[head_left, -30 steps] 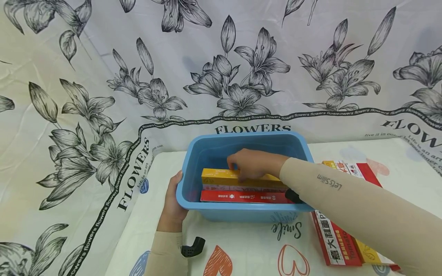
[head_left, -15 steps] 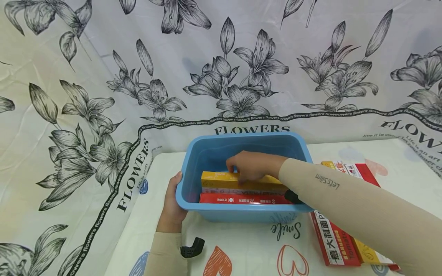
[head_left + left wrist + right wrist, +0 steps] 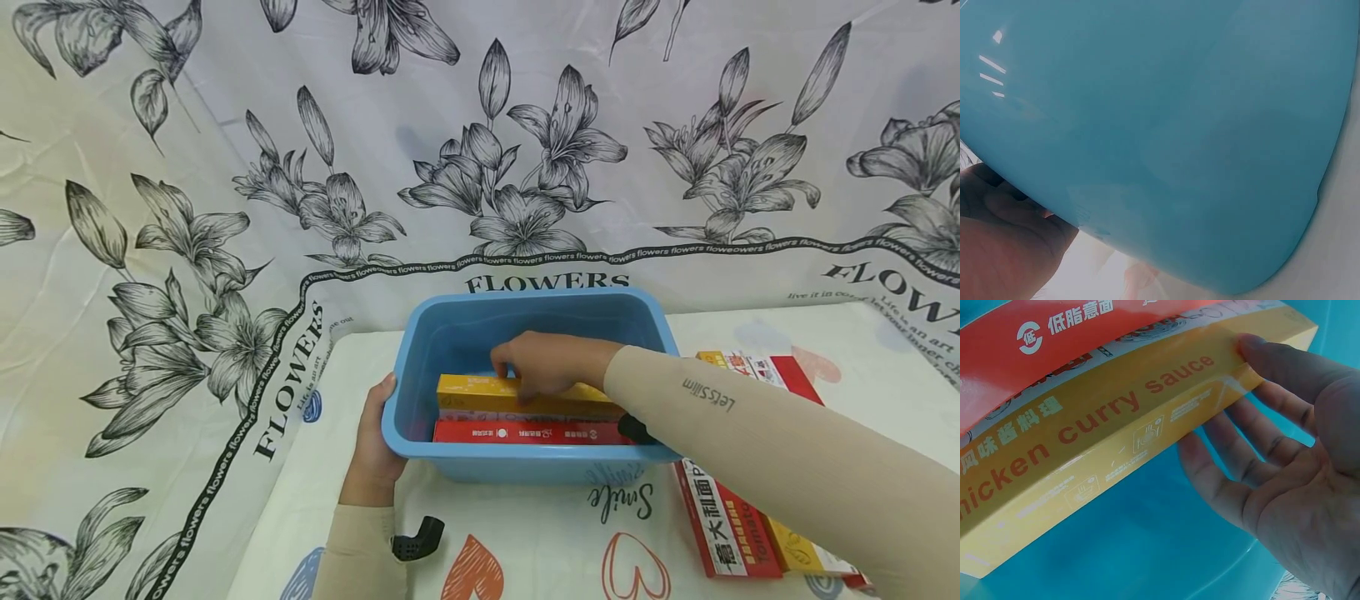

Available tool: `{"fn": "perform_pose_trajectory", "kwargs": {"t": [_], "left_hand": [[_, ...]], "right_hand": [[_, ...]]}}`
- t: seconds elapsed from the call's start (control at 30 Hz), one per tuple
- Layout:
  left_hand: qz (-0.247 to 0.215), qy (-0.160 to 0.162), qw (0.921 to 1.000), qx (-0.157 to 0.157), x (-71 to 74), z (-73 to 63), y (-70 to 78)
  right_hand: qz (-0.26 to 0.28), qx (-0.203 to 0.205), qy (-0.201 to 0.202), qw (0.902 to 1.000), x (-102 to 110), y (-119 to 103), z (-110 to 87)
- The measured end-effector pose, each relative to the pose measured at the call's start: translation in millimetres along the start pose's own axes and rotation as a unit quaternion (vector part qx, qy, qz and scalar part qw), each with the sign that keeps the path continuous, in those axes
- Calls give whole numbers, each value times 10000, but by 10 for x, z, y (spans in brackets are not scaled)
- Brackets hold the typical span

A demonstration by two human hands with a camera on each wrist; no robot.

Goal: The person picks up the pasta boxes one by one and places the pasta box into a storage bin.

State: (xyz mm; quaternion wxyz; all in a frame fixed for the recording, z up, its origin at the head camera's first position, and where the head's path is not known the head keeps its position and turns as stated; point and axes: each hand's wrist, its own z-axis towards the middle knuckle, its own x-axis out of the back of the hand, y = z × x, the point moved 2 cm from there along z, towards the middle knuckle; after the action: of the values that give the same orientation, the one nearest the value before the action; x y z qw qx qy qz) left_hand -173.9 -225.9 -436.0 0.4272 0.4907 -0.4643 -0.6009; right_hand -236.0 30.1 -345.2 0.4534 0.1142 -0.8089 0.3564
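Note:
A blue plastic bin [image 3: 525, 451] stands on the table. My left hand [image 3: 377, 437] holds its left end at the rim; in the left wrist view the hand [image 3: 1007, 231] shows at the bin's edge, its fingertips hidden. Inside the bin my right hand [image 3: 551, 362] pinches a yellow pasta box [image 3: 1085, 434] marked "chicken curry sauce", thumb on one face and fingers on the adjoining side. Against the bin's near wall lies a red box [image 3: 525, 432], and a pale-printed box face [image 3: 487, 415] shows between red and yellow.
Right of the bin, a red-and-white pasta box [image 3: 731, 525] lies on the patterned tablecloth [image 3: 555, 542], beside a yellow box [image 3: 806, 546]. Further back lies another red box [image 3: 797, 377], partly behind my right forearm. A flower-printed curtain [image 3: 525, 125] hangs behind the bin.
The yellow box, with my right hand on it, has shifted very slightly down and nearer in the bin. My left hand has stayed at the rim.

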Motion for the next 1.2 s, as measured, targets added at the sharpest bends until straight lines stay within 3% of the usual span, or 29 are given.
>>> {"fn": "perform_pose_trajectory", "kwargs": {"t": [0.27,0.4,0.9,1.2], "left_hand": [[-26,32,10000,22,8,3,-29],[-14,108,9999,47,23,-3,-43],[-5,115,9999,46,29,-5,-35],[-31,152,9999,62,9,5,-34]], "right_hand": [[10,-221,-435,9988,-17,47,13],[62,-173,-464,9988,-9,76,18],[842,100,-157,9963,97,169,-33],[1224,251,265,9918,177,211,-102]]}}
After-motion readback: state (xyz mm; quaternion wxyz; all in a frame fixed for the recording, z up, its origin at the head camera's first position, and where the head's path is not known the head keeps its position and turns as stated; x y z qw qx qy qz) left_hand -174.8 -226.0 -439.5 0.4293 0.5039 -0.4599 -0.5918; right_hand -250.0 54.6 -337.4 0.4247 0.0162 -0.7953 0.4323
